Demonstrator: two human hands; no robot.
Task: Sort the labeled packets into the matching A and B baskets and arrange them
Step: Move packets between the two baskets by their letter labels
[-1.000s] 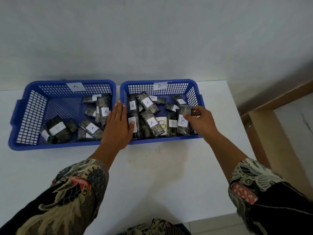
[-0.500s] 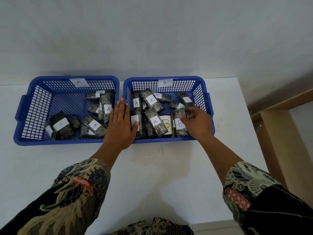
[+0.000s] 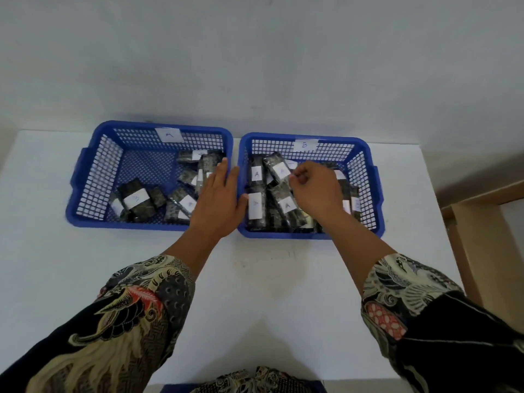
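Two blue mesh baskets stand side by side on the white table: basket A (image 3: pixel 85 177) on the left, basket B (image 3: pixel 371 165) on the right. Both hold several dark packets with white labels. A packet marked B (image 3: pixel 136 198) lies in basket A. Packets marked A (image 3: pixel 286 205) lie in basket B's left half. My left hand (image 3: pixel 218 199) lies flat with straight fingers over basket A's right edge. My right hand (image 3: pixel 317 191) is inside basket B, its fingertips curled and pinching an upper packet marked A (image 3: pixel 279 170). It hides the packets beneath it.
A pale wall rises just behind the baskets. Bare white tabletop (image 3: pixel 255 293) stretches between the baskets and me. A wooden frame (image 3: pixel 482 236) stands beyond the table's right edge. My patterned sleeves fill the lower corners.
My right hand left the B packets at basket B's right side and moved left to the upper packet marked A. My left hand stayed between the baskets.
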